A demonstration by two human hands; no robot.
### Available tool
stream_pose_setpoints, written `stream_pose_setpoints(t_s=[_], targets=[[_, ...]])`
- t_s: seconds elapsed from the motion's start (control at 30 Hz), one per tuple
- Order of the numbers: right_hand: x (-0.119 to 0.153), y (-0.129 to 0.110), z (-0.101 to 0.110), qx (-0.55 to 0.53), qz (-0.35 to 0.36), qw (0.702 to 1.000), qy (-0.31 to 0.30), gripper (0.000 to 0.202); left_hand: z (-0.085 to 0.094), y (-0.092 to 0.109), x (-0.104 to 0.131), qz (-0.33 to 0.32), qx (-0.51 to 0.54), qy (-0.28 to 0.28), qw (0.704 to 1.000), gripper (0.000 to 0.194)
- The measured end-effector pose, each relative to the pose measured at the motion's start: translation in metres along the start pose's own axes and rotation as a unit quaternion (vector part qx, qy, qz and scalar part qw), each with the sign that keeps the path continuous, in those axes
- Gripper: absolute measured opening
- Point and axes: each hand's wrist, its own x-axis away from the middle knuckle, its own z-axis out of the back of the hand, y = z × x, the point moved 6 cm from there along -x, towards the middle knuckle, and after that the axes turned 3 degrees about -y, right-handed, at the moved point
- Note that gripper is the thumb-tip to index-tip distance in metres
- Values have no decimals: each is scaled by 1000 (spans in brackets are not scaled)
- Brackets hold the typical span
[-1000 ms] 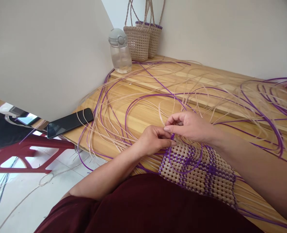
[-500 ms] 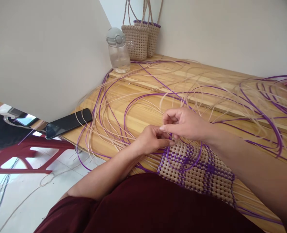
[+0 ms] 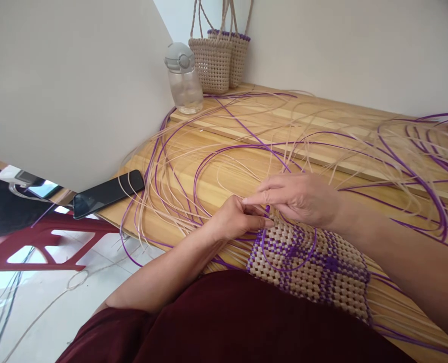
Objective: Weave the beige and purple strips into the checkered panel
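A woven piece of beige and purple plastic strands lies at the table's front edge, against my dark red top. My left hand is closed at its upper left corner, thumb and index finger pinching the edge. A thin purple strand forms a loose loop over the weave. My right hand arches over that same corner, its index finger reaching across to my left hand's knuckles. One thin beige strand curves round to those fingertips. The right thumb is mostly hidden below.
Long loose purple and beige strands spread over the wooden table. A water bottle and two small woven baskets stand at the back. A black phone lies at the left edge, above a red plastic stool. Walls close in behind.
My right hand has turned palm-down, its fingers straightening over my left hand. The beige loop that stood above it now lies further left. My left hand stays at the corner.
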Motion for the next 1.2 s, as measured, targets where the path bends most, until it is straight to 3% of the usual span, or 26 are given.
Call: stream_pose_setpoints(t_s=[0.1,0.27,0.53,0.73,0.9,1.07,1.2], targets=[[-11,1,-3,17,55,997,-46,41,1,-4,-1,10,26,17,999,38],[-16,2,7,58,81,993,-57,31,1,-9,-1,59,39,9,997,31],[-5,13,13,-24,-114,991,-69,20,0,-10,0,73,65,-3,995,30],[-2,-2,8,90,-123,983,-105,18,1,-12,0,89,45,15,995,35],[8,-27,11,171,-175,964,-105,9,0,-2,0,28,55,12,998,48],[32,-22,0,-18,-316,946,-61,15,0,2,1,-5,50,3,999,45],[45,-10,-17,-167,-359,918,4,16,-3,2,1,2,68,24,997,39]])
